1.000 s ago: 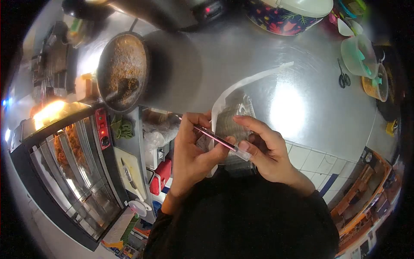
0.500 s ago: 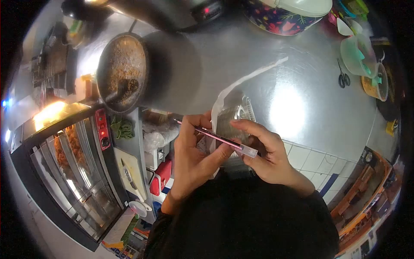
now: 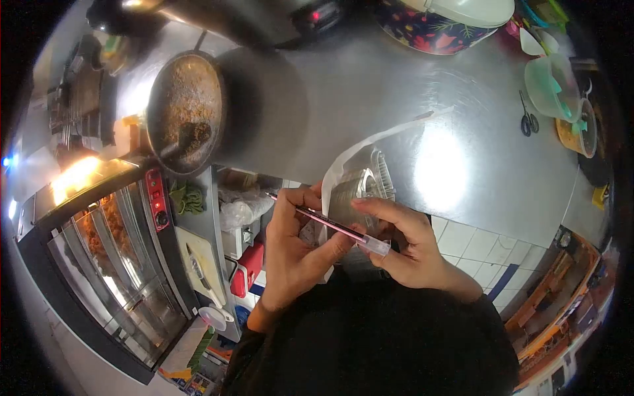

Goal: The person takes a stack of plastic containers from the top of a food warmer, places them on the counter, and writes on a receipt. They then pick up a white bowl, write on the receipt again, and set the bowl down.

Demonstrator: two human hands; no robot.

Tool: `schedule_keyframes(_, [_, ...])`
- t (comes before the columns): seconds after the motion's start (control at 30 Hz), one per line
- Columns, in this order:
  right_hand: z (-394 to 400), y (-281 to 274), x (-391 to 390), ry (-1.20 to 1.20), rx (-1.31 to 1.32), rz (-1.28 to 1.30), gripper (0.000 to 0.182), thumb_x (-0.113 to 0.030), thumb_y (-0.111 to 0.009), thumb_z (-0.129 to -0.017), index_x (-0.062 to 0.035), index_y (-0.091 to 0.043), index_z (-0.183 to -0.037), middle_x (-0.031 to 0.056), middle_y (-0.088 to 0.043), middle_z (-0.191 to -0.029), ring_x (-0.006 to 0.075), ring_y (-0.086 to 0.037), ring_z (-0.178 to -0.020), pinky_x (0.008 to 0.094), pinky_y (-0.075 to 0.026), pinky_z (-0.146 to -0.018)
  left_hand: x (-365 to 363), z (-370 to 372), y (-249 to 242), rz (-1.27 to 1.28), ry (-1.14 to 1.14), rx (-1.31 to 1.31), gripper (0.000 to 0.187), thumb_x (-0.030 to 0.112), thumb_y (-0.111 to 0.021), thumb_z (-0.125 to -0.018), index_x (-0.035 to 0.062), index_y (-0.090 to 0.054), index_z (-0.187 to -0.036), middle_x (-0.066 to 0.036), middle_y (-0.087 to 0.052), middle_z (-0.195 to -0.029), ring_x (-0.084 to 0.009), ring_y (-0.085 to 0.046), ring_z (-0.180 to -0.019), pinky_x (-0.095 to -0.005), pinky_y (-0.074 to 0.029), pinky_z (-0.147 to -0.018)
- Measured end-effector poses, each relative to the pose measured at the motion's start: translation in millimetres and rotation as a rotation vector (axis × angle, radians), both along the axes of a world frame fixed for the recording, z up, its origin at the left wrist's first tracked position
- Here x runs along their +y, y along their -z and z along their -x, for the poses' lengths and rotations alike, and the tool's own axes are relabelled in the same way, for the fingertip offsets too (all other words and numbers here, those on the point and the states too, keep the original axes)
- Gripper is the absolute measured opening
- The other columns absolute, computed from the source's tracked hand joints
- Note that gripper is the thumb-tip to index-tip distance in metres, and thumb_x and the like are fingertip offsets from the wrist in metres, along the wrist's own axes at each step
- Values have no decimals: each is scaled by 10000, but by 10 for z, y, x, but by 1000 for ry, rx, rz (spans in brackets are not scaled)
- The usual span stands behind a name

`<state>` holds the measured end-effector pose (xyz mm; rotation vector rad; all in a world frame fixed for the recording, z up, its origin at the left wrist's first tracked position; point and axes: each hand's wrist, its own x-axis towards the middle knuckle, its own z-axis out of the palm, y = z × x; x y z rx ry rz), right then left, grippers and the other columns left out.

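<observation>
My left hand (image 3: 294, 241) grips a pink pen (image 3: 333, 226) between thumb and fingers, its clear cap pointing right. Under the pen is a stack of clear ridged plastic containers (image 3: 352, 191), partly hidden by both hands. My right hand (image 3: 413, 247) curves round the right side of this stack, index fingertip against it and thumb close by the pen's cap. A long white strip (image 3: 370, 140) curls up along the stack's left side and over the steel counter. Its lower end passes behind my left fingers.
A used wok (image 3: 187, 109) stands at the left of the steel counter (image 3: 290, 125). Scissors (image 3: 528, 119) and plastic tubs (image 3: 551, 86) lie at the right. A flowered pot (image 3: 436, 30) is at the back. Lower left stands a glass food display case (image 3: 112, 257).
The stack and the white strip have shifted slightly, and the strip's far end has moved lower and to the right. Both hands are slightly lower, with the pen still in the left.
</observation>
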<state>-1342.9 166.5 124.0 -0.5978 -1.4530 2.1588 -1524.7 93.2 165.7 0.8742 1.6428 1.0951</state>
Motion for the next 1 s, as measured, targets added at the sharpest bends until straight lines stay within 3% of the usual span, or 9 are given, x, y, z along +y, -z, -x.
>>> schedule_keyframes(1.0, [13,121,-46,91,86,-39,519,3,-615,-904,7,-460,-1399,189,-525,-1379,104,-660,-665,242,-526,-570,9,11,23,40,1,-23,505,143,-845,-767,-2,-476,-1080,-156,-622,-1114,-158,-611,-979,-308,-493,-869])
